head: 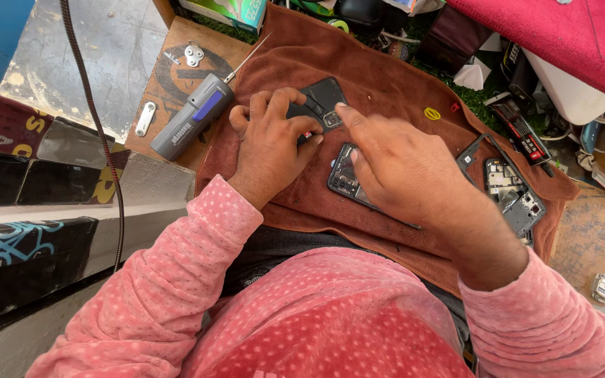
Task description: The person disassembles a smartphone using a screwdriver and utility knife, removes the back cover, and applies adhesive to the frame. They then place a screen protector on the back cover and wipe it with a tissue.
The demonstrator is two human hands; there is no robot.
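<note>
Head view: both hands (330, 150) pinch the black back cover (322, 96).

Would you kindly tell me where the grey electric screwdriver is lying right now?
In the head view, the grey electric screwdriver lies on the wooden board, just left of the brown cloth and the left hand.

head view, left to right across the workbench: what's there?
Black cable → grey electric screwdriver → left hand → black back cover → right hand → yellow ring → opened phone frame → small metal part.
</note>
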